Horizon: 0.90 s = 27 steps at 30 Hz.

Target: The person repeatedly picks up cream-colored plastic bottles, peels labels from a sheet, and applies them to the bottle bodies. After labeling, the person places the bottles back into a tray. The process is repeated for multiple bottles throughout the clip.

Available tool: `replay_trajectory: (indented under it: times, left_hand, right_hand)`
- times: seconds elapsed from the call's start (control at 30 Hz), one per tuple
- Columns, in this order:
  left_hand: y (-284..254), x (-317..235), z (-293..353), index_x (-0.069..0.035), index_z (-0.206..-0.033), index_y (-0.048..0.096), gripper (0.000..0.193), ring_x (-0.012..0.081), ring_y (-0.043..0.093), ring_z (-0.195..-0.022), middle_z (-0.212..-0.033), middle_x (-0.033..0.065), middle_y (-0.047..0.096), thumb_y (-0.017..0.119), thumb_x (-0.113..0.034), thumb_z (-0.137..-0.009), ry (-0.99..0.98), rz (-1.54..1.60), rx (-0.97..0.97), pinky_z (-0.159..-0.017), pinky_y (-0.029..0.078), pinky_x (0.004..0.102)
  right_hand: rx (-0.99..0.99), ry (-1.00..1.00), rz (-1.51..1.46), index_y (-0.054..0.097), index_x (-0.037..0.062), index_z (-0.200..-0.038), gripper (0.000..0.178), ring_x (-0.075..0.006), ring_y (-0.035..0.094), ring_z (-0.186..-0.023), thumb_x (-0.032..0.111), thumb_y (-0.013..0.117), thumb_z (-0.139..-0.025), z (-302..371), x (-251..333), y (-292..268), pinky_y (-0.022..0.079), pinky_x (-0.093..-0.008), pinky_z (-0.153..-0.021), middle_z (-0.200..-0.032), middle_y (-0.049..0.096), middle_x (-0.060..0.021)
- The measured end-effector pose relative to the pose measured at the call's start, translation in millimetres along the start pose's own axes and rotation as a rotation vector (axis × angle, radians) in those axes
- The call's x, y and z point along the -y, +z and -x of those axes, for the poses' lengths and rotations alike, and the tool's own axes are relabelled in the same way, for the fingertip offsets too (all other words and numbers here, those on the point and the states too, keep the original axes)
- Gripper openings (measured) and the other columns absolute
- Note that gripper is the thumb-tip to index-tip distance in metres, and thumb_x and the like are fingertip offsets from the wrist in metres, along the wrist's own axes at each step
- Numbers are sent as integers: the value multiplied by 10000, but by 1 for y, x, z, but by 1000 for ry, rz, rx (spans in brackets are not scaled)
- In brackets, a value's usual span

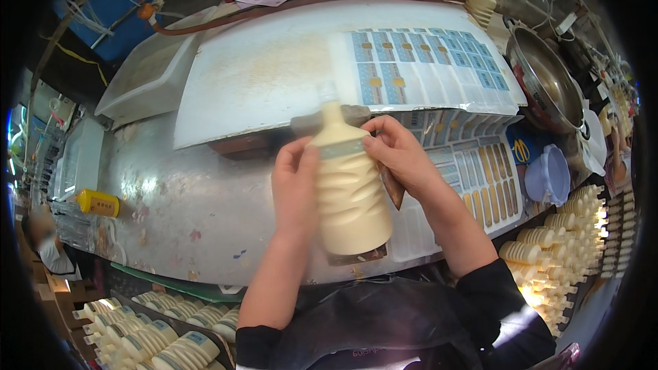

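A cream-coloured bottle point(353, 199) with a narrow neck and wavy ridges lies between my hands over the table, its neck pointing away from me. Around its shoulder runs a grey-blue label strip point(340, 149). My left hand point(295, 177) is closed, thumb and curled fingers against the left side of the bottle at the strip. My right hand point(401, 154) pinches at the strip's right end, thumb on the bottle. A pointed brown tool point(393, 188) sticks out below the right fingers; its other end is hidden. Part of a dark block point(358, 257) shows beneath the bottle's base.
A white board point(260, 72) bears printed label sheets point(432, 58); more sheets point(490, 181) lie right. A white tub point(154, 72), a yellow bottle point(98, 203), a metal pan point(548, 75) and a lilac bucket point(548, 175) stand around. Many cream bottles point(181, 353) fill both lower sides.
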<state>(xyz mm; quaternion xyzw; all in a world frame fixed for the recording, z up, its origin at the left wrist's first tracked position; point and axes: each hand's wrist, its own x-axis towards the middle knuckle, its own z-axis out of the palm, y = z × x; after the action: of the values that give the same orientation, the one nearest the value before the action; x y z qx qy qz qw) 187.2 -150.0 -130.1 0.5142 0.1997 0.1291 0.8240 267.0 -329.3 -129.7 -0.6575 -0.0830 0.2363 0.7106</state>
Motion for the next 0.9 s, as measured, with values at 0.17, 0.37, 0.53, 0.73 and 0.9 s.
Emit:
replay_trajectory:
  times: [0.17, 0.37, 0.53, 0.73, 0.9]
  left_hand:
    - [-2, 5, -2, -2, -1220, 604, 255, 136, 612, -1051, -1182, 94, 655, 632, -167, -1028, 30, -21, -13, -934, 510, 298]
    - [-4, 6, -4, -30, -1221, 607, 293, 142, 605, -1052, -1131, 53, 658, 531, -279, -1088, 37, -49, 21, -966, 509, 324]
    - [-6, 0, -2, -47, -1267, 578, 430, 160, 583, -1080, -1174, 48, 625, 407, -410, -1112, 26, -35, 85, -1024, 461, 368]
    - [-1, -2, -1, -58, -1293, 526, 332, 133, 588, -1084, -1201, 42, 599, 501, -322, -1093, -31, -35, 89, -976, 501, 325]
    - [-7, 1, -1, -55, -1291, 524, 276, 139, 599, -1104, -1202, 50, 609, 587, -193, -1061, -19, -32, 93, -965, 527, 323]
  right_hand:
    - [1, 49, -29, 595, 49, -1193, 310, -103, 624, -845, 249, 699, -979, 2, 7, 4, 499, -257, -747, -914, 680, -65]
    - [-46, -91, 13, 646, 40, -1074, 228, -59, 582, -808, 256, 577, -1047, 1, 11, -2, 466, -197, -749, -932, 673, -11]
    - [-148, -121, -186, 649, -15, -1155, 260, -132, 632, -1013, 170, 627, -973, 3, 65, 4, 509, -296, -911, -1039, 675, -41]
    - [-220, -485, 457, 512, -8, -1286, 390, -425, 612, -1132, 109, 589, -922, -5, 77, 79, 479, -452, -1006, -1176, 624, -239]
    - [-265, -405, 637, 513, 3, -1288, 356, -468, 588, -1166, 110, 538, -949, -18, 55, 54, 473, -483, -1003, -1270, 603, -266]
